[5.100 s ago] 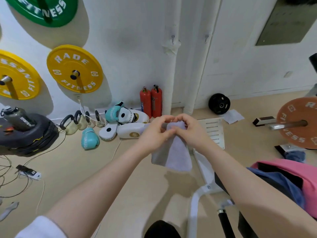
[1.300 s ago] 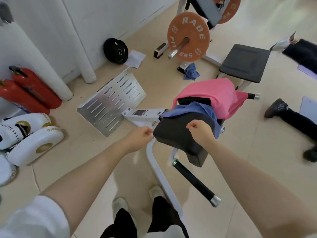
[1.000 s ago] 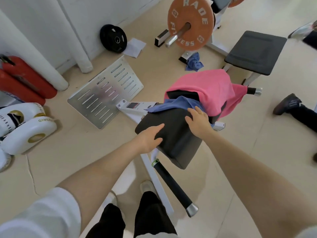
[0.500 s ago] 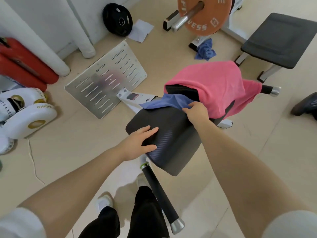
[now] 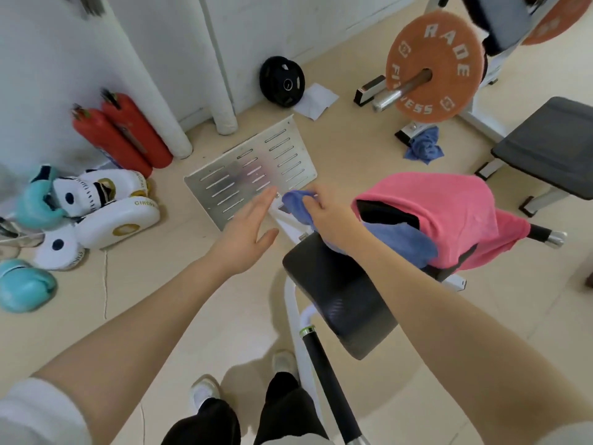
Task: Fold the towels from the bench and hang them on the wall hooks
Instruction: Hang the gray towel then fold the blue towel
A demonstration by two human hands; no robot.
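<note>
A blue towel lies on the black padded bench, partly under a pink towel draped over the bench's far end. My right hand is shut on one corner of the blue towel and holds that corner lifted to the left of the bench. My left hand hovers just left of it, palm flat and fingers apart, holding nothing. No wall hooks are in view.
A slotted metal plate lies on the floor beyond my hands. Two red extinguishers and boxing pads sit at left. An orange weight plate, a crumpled blue cloth and a second black bench are at right.
My right hand has pulled the blue towel's corner up and left off the bench. My left hand has lifted off the bench pad and opened beside it.
</note>
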